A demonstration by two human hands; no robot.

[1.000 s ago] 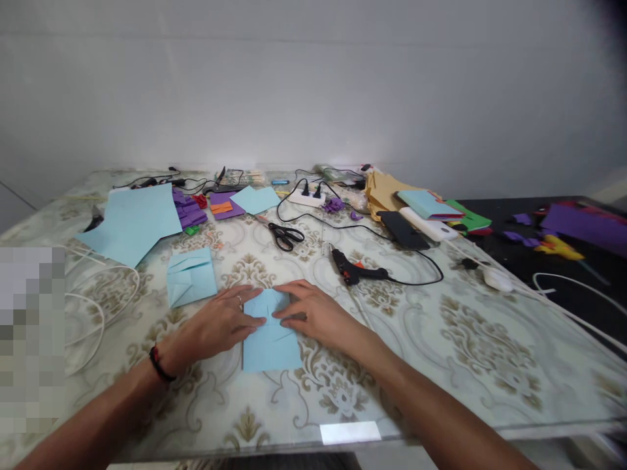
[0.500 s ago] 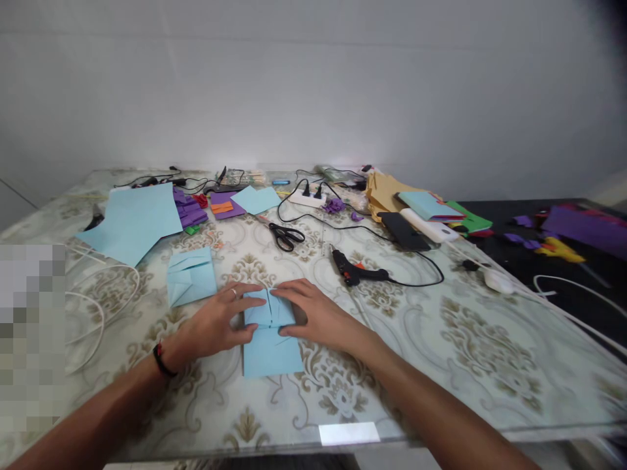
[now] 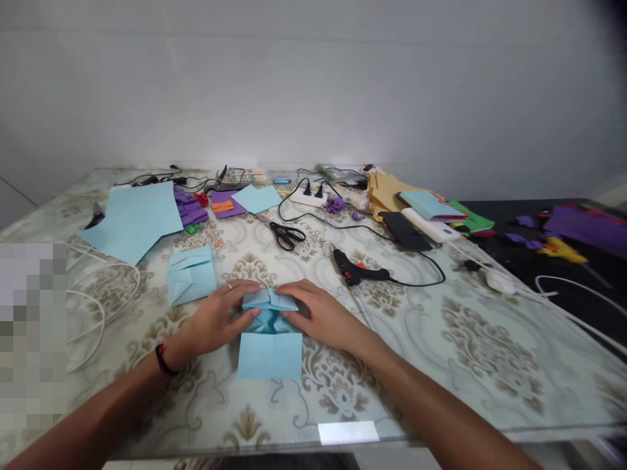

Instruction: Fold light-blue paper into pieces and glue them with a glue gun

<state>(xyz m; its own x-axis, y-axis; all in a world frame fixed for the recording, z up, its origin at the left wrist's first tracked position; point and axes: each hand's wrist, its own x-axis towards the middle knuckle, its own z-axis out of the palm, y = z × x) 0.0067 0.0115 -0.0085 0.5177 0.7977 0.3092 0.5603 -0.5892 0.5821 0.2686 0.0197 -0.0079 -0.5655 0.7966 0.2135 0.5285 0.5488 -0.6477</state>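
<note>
In the head view, both hands work one piece of light blue folded paper lying on the patterned table near its front edge. The left hand lies on the paper's left side, fingers curled in loosely, their tips pressing at the fold; the right hand mirrors it on the right side, its fingers flat and slightly spread over the raised flaps. Neither grip is closed around the paper: the fingertips pin and pinch the upper folds between the two hands, though how tightly is hard to tell from this angle. The lower half of the paper lies flat, just in front of both hands. Just beyond the left hand sits a second folded blue paper, apart from it, and farther off on that side a large blue sheet. Beyond the right hand lies a black glue gun with its cable, and between the two hands, farther back, a pair of scissors.
</note>
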